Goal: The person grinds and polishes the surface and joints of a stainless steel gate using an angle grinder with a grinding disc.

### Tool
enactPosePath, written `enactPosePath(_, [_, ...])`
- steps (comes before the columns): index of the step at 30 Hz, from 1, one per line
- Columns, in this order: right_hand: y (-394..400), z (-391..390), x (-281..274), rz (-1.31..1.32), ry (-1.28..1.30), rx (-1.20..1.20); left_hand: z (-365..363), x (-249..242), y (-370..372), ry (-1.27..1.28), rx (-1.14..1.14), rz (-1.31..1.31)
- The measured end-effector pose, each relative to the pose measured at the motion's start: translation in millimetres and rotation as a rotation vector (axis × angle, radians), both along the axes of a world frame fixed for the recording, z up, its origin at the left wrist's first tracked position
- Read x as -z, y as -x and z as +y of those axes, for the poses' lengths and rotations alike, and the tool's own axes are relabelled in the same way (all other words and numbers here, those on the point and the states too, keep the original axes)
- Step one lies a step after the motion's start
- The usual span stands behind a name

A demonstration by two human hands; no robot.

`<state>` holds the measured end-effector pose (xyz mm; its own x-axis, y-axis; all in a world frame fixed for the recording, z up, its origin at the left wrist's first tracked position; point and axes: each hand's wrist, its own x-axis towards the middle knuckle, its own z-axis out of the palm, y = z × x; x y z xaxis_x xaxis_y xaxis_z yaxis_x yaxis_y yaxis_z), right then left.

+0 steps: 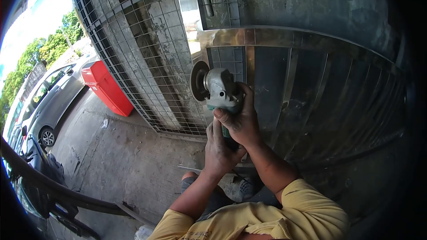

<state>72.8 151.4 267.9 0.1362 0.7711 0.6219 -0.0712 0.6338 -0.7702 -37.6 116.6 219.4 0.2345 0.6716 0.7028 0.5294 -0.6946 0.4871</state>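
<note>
An angle grinder (222, 89) is held upright in front of me, its grey gear head up and its round disc (199, 81) facing left. My right hand (241, 122) wraps round the body just below the gear head, the thumb across its front. Lower down, my left hand (219, 148) grips the dark green handle end. Behind the disc stands a shiny metal gate frame (227, 38), whose left upright (189, 10) overlaps the disc's upper edge in this view. Both palms are hidden by the fingers and the tool.
Wire mesh (147, 57) covers a panel left of the gate. Vertical metal bars (288, 79) run off to the right. A red bin (106, 88) stands on the concrete floor (120, 160), with a grey car (51, 93) beyond it. A dark curved bar (58, 189) crosses the lower left.
</note>
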Motion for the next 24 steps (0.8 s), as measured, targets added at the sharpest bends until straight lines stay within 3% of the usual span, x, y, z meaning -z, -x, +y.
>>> enactPosePath(3, [-2,-2,6,0.037,-0.03,-0.054,15,13,8,0.091,0.206,-0.129])
enactPosePath(7, [-19,-6,25,-0.055,-0.046,-0.288,5,17,3,0.301,0.571,-0.704])
enactPosePath(10, [-18,-22,45,-0.102,0.184,-0.557,10,26,14,0.113,0.611,-0.558])
enactPosePath(11, [-18,-26,46,-0.099,0.165,-0.513,11,31,18,0.141,0.637,-0.533])
enactPosePath(14, [-15,-28,40,-0.06,0.199,-0.489,13,33,23,0.074,0.626,-0.373])
enactPosePath(17, [-21,-22,29,-0.116,0.206,-0.496,1,30,12,0.244,0.64,-0.535])
enactPosePath(20, [-20,-18,19,-0.071,0.102,-0.157,5,18,5,0.103,0.406,-0.277])
enactPosePath(21, [-17,-16,19,-0.037,0.03,-0.111,6,23,-2,0.143,0.373,-0.331])
enactPosePath(24, [-20,-17,6,-0.006,0.025,-0.154,0,26,-12,0.018,0.072,-0.133])
